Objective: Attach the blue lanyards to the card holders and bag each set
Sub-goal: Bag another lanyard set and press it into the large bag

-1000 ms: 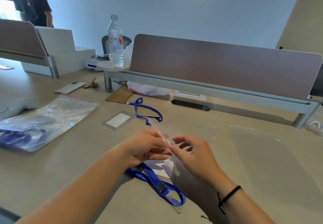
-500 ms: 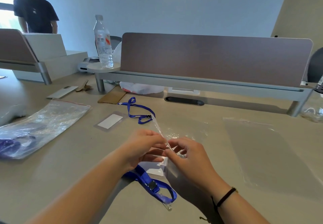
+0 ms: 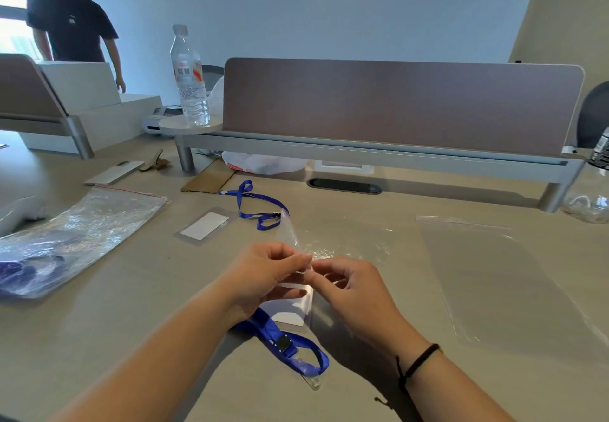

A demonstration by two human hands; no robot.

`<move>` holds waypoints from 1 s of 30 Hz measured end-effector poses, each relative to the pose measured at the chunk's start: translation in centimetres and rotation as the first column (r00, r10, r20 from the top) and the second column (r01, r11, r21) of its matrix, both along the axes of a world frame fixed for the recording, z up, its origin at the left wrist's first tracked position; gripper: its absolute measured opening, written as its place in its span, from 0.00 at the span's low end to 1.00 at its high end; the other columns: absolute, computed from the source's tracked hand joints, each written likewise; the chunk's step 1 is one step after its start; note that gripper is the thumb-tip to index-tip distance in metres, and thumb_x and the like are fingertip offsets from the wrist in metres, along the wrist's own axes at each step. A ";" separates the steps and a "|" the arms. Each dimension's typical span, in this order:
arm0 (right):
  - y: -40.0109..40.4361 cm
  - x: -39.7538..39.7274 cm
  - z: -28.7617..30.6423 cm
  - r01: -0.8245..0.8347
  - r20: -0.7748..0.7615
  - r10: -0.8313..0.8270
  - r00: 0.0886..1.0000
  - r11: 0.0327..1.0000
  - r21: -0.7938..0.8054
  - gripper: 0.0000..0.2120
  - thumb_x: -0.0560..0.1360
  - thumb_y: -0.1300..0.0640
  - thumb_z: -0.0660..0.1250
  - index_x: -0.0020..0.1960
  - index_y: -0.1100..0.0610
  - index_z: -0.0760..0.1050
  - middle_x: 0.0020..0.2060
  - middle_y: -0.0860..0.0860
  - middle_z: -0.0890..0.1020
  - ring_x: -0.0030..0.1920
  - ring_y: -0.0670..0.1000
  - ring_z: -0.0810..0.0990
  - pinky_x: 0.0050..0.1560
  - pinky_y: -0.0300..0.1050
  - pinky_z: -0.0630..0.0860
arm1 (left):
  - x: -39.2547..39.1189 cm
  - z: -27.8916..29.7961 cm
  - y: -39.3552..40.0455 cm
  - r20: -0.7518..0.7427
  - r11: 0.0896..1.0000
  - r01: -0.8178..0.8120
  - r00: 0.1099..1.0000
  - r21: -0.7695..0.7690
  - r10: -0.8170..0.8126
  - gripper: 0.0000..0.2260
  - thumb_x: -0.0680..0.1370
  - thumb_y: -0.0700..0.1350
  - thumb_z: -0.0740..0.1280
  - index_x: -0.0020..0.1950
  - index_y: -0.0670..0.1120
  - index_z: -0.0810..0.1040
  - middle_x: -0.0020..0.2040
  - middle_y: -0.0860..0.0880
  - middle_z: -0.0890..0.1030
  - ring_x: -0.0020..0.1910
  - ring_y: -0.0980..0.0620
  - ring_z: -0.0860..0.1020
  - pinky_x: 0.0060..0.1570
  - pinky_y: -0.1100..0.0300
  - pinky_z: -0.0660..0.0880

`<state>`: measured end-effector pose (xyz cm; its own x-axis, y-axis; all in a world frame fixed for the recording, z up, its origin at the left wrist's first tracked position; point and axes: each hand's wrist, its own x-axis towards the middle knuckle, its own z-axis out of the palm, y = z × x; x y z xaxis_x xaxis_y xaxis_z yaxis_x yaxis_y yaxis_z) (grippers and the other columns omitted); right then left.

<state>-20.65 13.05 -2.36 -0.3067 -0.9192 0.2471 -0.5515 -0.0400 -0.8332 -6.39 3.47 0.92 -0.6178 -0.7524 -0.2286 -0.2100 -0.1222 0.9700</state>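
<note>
Clear plastic bag pinched at its mouth by both my grips, left hand and right hand fingertips clamped on its edge. Below them, a card holder with blue lanyard lies on the desk. Farther left: a second card holder and lanyard.

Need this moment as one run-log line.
left hand: pinching clear bag | right hand: pinching same bag | lanyard and card holder: on desk, under hands | step: opening bag
</note>
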 end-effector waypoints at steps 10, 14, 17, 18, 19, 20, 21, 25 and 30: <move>-0.1 -0.4 0.2 0.032 0.262 -0.039 0.964 0.999 0.029 0.09 0.79 0.53 0.67 0.48 0.52 0.86 0.37 0.46 0.86 0.39 0.45 0.84 0.38 0.34 0.79 | 0.1 0.0 -0.2 0.002 0.998 0.000 1.000 -0.060 0.001 0.11 0.76 0.47 0.71 0.50 0.39 0.82 0.42 0.44 0.86 0.46 0.46 0.86 0.53 0.50 0.83; -0.3 -0.5 -0.1 0.116 0.188 -0.114 0.976 0.993 0.004 0.08 0.81 0.55 0.66 0.53 0.52 0.84 0.37 0.49 0.85 0.39 0.47 0.83 0.39 0.38 0.81 | 0.2 0.1 0.0 -0.002 0.998 0.012 1.000 -0.059 -0.012 0.09 0.79 0.45 0.69 0.50 0.40 0.81 0.43 0.44 0.86 0.47 0.46 0.86 0.53 0.52 0.82; -0.1 -0.6 -0.5 0.097 0.038 -0.096 0.995 0.995 -0.031 0.13 0.79 0.55 0.68 0.63 0.49 0.77 0.37 0.47 0.83 0.40 0.45 0.82 0.41 0.39 0.81 | -0.1 0.2 0.2 -0.005 1.000 0.002 1.000 -0.026 -0.002 0.05 0.79 0.41 0.69 0.48 0.39 0.80 0.43 0.42 0.86 0.46 0.46 0.86 0.49 0.55 0.83; -0.1 -0.5 -0.5 0.089 -0.027 -0.090 0.996 0.995 -0.034 0.15 0.78 0.54 0.69 0.64 0.47 0.75 0.36 0.47 0.82 0.40 0.45 0.81 0.41 0.38 0.81 | -0.2 0.2 0.2 -0.003 1.000 -0.003 1.000 -0.024 0.003 0.04 0.79 0.39 0.68 0.48 0.38 0.80 0.43 0.42 0.86 0.46 0.46 0.86 0.48 0.56 0.83; 0.0 -0.4 -0.5 0.090 -0.082 -0.093 0.992 0.995 -0.042 0.16 0.78 0.53 0.70 0.64 0.45 0.75 0.36 0.46 0.81 0.39 0.44 0.80 0.41 0.37 0.80 | -0.3 0.1 0.1 0.005 1.000 -0.010 1.000 -0.029 0.010 0.03 0.79 0.38 0.68 0.49 0.38 0.80 0.43 0.41 0.86 0.46 0.45 0.86 0.48 0.56 0.83; 0.0 -0.4 -0.4 0.098 -0.128 -0.105 0.986 0.993 -0.058 0.15 0.78 0.54 0.70 0.64 0.45 0.76 0.36 0.44 0.80 0.38 0.44 0.79 0.41 0.37 0.80 | -0.4 0.0 0.1 0.018 0.999 -0.020 1.000 -0.039 0.020 0.03 0.78 0.37 0.69 0.50 0.37 0.79 0.43 0.41 0.86 0.46 0.45 0.86 0.48 0.55 0.83; 0.0 -0.4 -0.4 0.111 -0.177 -0.123 0.976 0.991 -0.078 0.13 0.78 0.54 0.69 0.63 0.47 0.78 0.36 0.42 0.80 0.38 0.44 0.79 0.40 0.36 0.79 | -0.5 0.0 0.2 0.034 0.998 -0.032 0.999 -0.054 0.034 0.03 0.77 0.36 0.68 0.50 0.38 0.79 0.42 0.41 0.86 0.45 0.45 0.86 0.48 0.54 0.83; 0.2 -0.5 -0.1 0.136 -0.328 -0.186 0.926 0.976 -0.169 0.07 0.79 0.51 0.68 0.53 0.49 0.83 0.38 0.40 0.81 0.37 0.43 0.79 0.40 0.40 0.80 | -1.0 0.0 0.8 0.096 0.990 -0.071 0.992 -0.124 0.083 0.06 0.76 0.35 0.68 0.49 0.41 0.73 0.39 0.43 0.84 0.38 0.48 0.86 0.42 0.56 0.84; 0.4 -1.3 0.3 0.269 -0.361 -0.369 0.857 0.916 -0.297 0.05 0.79 0.51 0.67 0.48 0.49 0.82 0.35 0.42 0.80 0.35 0.43 0.77 0.34 0.43 0.78 | -0.9 0.0 1.2 0.165 0.982 -0.041 0.984 -0.184 0.072 0.11 0.77 0.36 0.68 0.53 0.48 0.70 0.44 0.41 0.84 0.37 0.49 0.86 0.40 0.58 0.83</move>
